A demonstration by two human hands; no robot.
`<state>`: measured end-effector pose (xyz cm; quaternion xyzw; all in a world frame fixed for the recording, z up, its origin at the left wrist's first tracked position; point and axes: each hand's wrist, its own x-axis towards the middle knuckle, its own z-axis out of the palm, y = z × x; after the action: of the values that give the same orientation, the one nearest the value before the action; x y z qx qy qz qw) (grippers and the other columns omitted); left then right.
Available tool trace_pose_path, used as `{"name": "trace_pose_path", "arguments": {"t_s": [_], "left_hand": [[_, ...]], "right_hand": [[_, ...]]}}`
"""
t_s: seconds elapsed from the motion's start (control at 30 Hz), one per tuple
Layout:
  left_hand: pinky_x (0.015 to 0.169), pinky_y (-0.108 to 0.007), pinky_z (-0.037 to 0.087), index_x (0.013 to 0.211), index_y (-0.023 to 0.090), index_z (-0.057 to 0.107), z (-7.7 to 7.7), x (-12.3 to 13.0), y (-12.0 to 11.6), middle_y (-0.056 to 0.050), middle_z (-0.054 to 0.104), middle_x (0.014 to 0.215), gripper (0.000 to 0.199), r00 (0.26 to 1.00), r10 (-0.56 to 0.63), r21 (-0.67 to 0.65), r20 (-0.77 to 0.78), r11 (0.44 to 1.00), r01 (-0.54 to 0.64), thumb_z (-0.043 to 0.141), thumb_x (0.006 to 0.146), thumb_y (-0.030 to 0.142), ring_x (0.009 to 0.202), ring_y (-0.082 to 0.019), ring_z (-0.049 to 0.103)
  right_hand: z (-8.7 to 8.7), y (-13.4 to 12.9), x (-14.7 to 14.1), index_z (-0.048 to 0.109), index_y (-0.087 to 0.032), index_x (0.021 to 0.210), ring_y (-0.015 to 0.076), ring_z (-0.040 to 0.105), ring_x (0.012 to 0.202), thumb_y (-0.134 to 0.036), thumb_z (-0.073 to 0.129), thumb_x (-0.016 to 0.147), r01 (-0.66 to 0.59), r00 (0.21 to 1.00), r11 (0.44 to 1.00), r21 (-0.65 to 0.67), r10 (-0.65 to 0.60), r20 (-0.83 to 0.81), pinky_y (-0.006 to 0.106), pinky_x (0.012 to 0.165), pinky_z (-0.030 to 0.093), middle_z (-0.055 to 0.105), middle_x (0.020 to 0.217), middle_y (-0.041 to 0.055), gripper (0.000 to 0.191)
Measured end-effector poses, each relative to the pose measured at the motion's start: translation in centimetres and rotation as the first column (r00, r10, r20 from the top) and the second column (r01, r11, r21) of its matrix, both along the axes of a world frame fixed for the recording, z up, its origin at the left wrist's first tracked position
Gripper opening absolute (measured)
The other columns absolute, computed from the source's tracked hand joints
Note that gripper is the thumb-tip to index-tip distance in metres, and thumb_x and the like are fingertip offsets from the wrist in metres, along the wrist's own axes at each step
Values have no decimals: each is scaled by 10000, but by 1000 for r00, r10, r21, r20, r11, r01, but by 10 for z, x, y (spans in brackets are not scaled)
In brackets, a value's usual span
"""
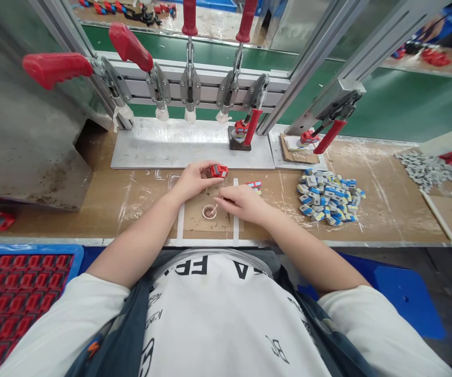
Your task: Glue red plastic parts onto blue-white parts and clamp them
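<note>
A small red plastic toy vehicle body point(219, 170) is held between the thumb and fingers of my left hand point(195, 180), just above the bench. My right hand point(245, 202) pinches a thin stick point(213, 210), whose lower end dips into a small round white cup point(209, 212) with brownish stuff inside. Dark specks lie on the cardboard around the cup. Beyond my right fingers, a red piece with blue-grey windows point(254, 185) rests on the bench, partly hidden by the hand.
Red-handled toggle clamps point(189, 78) stand along a metal frame behind a metal plate point(171, 144). A clamp at right point(330, 137) presses another red part. Right lie a heap of grey, blue and yellow pieces point(330, 196) and grey parts point(426, 170). A blue-rimmed tray point(77, 256) holds red parts.
</note>
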<state>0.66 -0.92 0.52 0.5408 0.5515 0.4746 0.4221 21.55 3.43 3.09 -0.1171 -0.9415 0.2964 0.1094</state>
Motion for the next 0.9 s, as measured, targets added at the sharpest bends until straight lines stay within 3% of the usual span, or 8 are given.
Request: {"name": "trace_pose_path", "arguments": {"t_s": [0.1, 0.17, 0.27, 0.33, 0.43, 0.7, 0.9], "left_hand": [[560, -260, 442, 1216, 196, 784, 2, -1, -1, -15, 728, 852, 512, 999, -15, -28, -35, 1000, 14, 860, 770, 436, 568, -118, 537], [544, -262, 436, 1208, 200, 786, 3, -1, -2, 4, 692, 762, 511, 998, -28, -42, -54, 999, 26, 868, 768, 446, 535, -118, 525], [556, -268, 464, 1217, 210, 785, 4, -1, -3, 12, 679, 704, 520, 995, -62, -84, -72, 995, 56, 871, 769, 461, 538, -136, 561], [563, -268, 479, 1227, 222, 784, 3, -1, -3, 6, 708, 731, 518, 993, -84, -91, -87, 993, 76, 866, 773, 458, 550, -141, 582], [561, -264, 472, 1227, 237, 788, 3, -2, -3, 11, 707, 716, 500, 986, -101, -81, -132, 993, 91, 857, 783, 458, 556, -146, 591], [561, -272, 414, 1217, 262, 807, 7, 0, -3, 28, 618, 628, 489, 971, -100, -105, -218, 991, 78, 852, 789, 493, 556, -153, 542], [560, -275, 386, 1204, 267, 819, 6, 1, -2, 22, 624, 654, 482, 966, -100, -104, -238, 992, 77, 856, 776, 487, 563, -149, 515]], "right_hand": [[-5, -1, 8, 467, -215, 713, 143, 437, 585, -452, 501, 1089, 44, 997, 987, -154, -54, -60, 298, 616, 286, 503, 635, -16, 445], [-6, 2, 11, 476, -218, 703, 141, 410, 575, -516, 527, 1075, 156, 974, 959, -238, -189, -123, 295, 602, 288, 458, 607, -26, 480], [-5, 15, 13, 484, -223, 699, 144, 383, 578, -591, 552, 1058, 415, 820, 848, -331, -506, -268, 299, 595, 298, 416, 594, -31, 518], [-5, 25, 12, 486, -225, 700, 151, 386, 594, -630, 562, 1046, 517, 708, 785, -341, -616, -345, 307, 607, 311, 424, 608, -24, 538], [-7, 35, 8, 493, -229, 702, 157, 386, 607, -689, 542, 1039, 556, 667, 773, -306, -635, -391, 319, 619, 317, 425, 622, -16, 572], [-9, 35, 3, 487, -232, 702, 157, 373, 594, -772, 476, 1033, 522, 717, 802, -290, -597, -360, 320, 621, 310, 404, 610, -22, 633], [-14, 38, 4, 519, -223, 731, 154, 374, 596, -695, 467, 1065, 545, 720, 808, -224, -588, -370, 316, 632, 324, 422, 615, -21, 580]]}}
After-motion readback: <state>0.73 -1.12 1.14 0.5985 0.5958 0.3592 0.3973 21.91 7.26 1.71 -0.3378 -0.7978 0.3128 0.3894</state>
